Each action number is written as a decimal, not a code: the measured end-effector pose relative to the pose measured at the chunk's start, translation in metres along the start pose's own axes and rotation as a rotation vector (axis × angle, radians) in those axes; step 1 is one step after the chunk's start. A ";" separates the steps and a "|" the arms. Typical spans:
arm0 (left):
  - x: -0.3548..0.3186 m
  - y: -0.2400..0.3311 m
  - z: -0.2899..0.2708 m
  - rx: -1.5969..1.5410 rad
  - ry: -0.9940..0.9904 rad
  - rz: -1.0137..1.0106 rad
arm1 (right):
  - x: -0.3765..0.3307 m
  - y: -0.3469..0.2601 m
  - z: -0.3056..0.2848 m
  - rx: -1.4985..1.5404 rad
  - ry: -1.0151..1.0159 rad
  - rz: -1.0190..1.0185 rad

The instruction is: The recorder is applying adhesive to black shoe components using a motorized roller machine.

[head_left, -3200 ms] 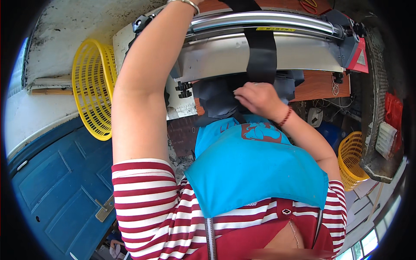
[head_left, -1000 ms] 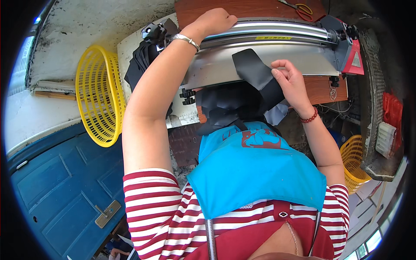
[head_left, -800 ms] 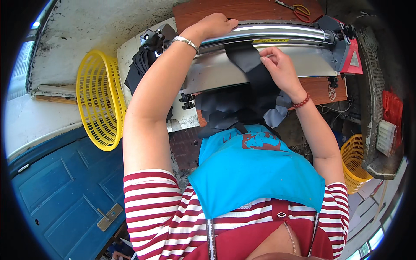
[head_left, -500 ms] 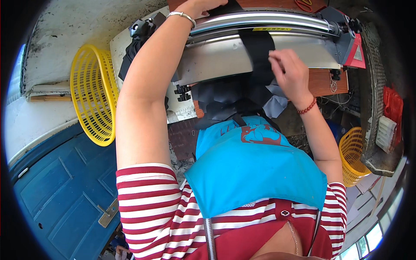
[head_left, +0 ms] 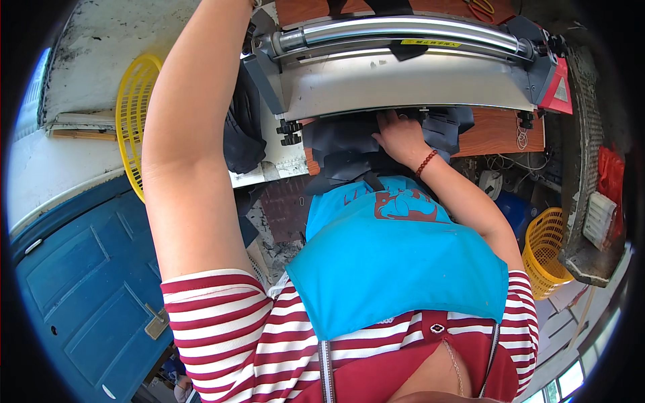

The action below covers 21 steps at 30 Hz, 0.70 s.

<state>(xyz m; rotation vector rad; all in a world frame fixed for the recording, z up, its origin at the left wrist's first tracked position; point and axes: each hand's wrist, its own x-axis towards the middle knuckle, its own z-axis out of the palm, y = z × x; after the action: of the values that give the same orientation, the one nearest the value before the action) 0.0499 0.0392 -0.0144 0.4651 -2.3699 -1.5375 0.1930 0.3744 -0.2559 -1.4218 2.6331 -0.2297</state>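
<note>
My right hand (head_left: 402, 140) lies on a pile of dark grey and black sheet pieces (head_left: 349, 144), just below the front edge of a roller machine (head_left: 403, 74). Its thumb stands apart from the fingers, whose tips are partly hidden at the machine's edge. Beyond the top left of the picture my left arm (head_left: 195, 127) reaches past the machine, so that hand is out of sight. A pointed black piece (head_left: 408, 52) pokes out below the shiny roller (head_left: 403, 28). More black material (head_left: 376, 7) lies behind the roller.
Orange-handled scissors (head_left: 480, 10) lie at the back right. Dark pieces (head_left: 243, 127) hang beside the machine's left end. Yellow baskets stand at left (head_left: 131, 107) and right (head_left: 545, 252). A blue door (head_left: 87, 289) is at lower left; loose cables (head_left: 531, 161) lie at right.
My right hand has moved down and left from the hanging black strip onto the pile. My left hand has gone out of view at the top. The long strip no longer hangs across the plate.
</note>
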 end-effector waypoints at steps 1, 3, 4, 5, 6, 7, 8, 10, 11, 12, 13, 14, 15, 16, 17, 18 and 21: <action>0.002 -0.001 -0.005 -0.017 0.022 0.026 | 0.000 0.002 0.003 -0.001 0.003 0.000; 0.003 0.002 -0.011 -0.008 0.032 0.017 | 0.001 0.005 0.005 0.001 0.057 -0.059; 0.004 0.003 -0.015 0.001 0.041 0.005 | 0.001 0.005 0.005 0.000 0.061 -0.058; 0.005 0.004 -0.018 0.002 0.040 0.011 | 0.001 0.006 0.004 0.002 0.039 -0.096; 0.005 0.003 -0.020 0.028 0.057 0.012 | 0.001 0.007 0.003 0.003 0.017 -0.134; 0.006 0.001 -0.021 0.054 0.073 0.014 | 0.001 0.007 0.005 0.000 0.023 -0.130; 0.006 -0.001 -0.022 0.054 0.072 0.022 | 0.001 0.006 0.009 0.023 0.050 -0.146; -0.001 0.001 -0.019 0.068 0.107 0.031 | -0.001 0.007 0.008 0.042 0.083 -0.155; -0.001 0.004 -0.016 0.066 0.102 0.040 | -0.004 0.008 0.007 0.070 0.119 -0.182; -0.004 0.008 -0.013 0.155 0.169 0.053 | -0.006 0.007 0.005 0.100 0.154 -0.212; -0.005 0.009 -0.011 0.244 0.239 0.063 | -0.007 0.004 -0.004 0.209 0.200 -0.228; -0.003 0.007 -0.008 0.243 0.241 0.068 | -0.012 0.003 -0.015 0.206 0.204 -0.229; -0.003 0.003 -0.007 0.213 0.291 0.207 | -0.017 -0.001 -0.033 0.420 0.205 -0.205; -0.003 -0.002 -0.005 0.184 0.340 0.346 | -0.022 -0.003 -0.051 0.635 0.203 -0.180; -0.001 -0.008 -0.002 0.182 0.345 0.348 | -0.026 -0.004 -0.066 0.743 0.258 -0.153; 0.000 -0.014 0.000 0.262 0.322 0.581 | -0.027 -0.002 -0.088 0.740 0.253 -0.163; -0.025 0.002 0.026 0.623 0.090 0.585 | -0.029 0.009 -0.123 1.196 0.199 0.298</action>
<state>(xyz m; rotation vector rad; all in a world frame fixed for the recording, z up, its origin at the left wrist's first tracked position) 0.0622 0.0711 -0.0244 -0.0572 -2.5556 -0.5126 0.1778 0.4122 -0.1360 -0.5856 2.0133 -1.5960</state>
